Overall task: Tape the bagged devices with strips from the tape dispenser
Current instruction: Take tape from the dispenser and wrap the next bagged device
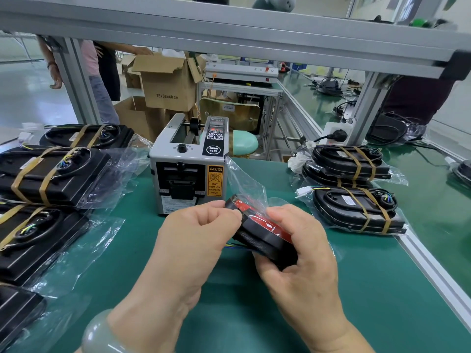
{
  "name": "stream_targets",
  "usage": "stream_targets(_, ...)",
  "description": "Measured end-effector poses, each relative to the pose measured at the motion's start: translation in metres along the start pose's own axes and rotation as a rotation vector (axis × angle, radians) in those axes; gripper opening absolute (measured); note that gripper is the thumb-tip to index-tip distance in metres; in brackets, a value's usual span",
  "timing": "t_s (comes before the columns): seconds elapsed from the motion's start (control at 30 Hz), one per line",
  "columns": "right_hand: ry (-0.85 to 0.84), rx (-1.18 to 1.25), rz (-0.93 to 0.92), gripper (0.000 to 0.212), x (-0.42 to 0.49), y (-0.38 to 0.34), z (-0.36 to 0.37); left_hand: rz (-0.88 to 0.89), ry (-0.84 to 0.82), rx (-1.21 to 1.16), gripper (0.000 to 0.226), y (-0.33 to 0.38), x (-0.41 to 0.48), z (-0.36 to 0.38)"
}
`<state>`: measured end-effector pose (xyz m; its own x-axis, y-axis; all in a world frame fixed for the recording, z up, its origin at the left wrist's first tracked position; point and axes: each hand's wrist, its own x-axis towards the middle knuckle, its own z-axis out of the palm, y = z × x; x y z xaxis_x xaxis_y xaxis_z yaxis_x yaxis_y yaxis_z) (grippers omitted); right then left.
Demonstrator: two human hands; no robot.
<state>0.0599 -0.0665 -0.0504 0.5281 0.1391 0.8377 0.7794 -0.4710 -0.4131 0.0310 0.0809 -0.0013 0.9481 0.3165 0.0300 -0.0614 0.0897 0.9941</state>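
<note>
Both hands (196, 233) (303, 253) grip bagged device (263, 238).

Bright, even overhead light; faint soft shadows on the desk (356, 289). Sheen on plastic bags (109, 171). Wide-angle lens bows the aluminium beam (229, 29); edges soft.

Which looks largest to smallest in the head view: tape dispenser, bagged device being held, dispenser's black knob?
1. tape dispenser
2. bagged device, partly covered and nearer the camera, so its true size against the dispenser is unsure
3. black knob, clearly smallest
</note>
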Motion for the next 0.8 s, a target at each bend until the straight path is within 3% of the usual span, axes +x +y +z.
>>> stream_targets(0.2,0.004,-0.003,-0.01,0.071,0.0,-0.001,0.0,-0.003,0.077,0.035,0.017,-0.001,-0.002,0.004)
stream_targets(0.33,-0.006,-0.01,-0.028,0.074,-0.001,0.0,0.001,-0.09,0.095,-0.001,0.053,-0.003,0.002,0.0)
stream_targets(0.47,-0.022,-0.001,-0.032,0.074,-0.001,0.002,0.002,-0.216,-0.124,-0.079,0.081,0.0,0.005,-0.005)
stream_targets(0.53,-0.033,0.001,-0.034,0.071,0.0,0.002,0.001,-0.304,-0.185,-0.145,0.059,0.0,0.01,-0.006)
stream_targets(0.63,-0.034,0.015,-0.025,0.07,0.001,0.0,-0.001,-0.392,-0.05,-0.195,0.012,-0.007,0.02,-0.007)
stream_targets(0.73,-0.032,0.032,-0.029,0.069,0.003,-0.003,0.001,-0.354,0.031,-0.167,0.022,-0.013,0.024,-0.009)
stream_targets(0.8,-0.034,0.016,-0.048,0.069,0.002,-0.003,0.002,-0.136,0.1,-0.012,0.025,-0.014,0.018,-0.011)
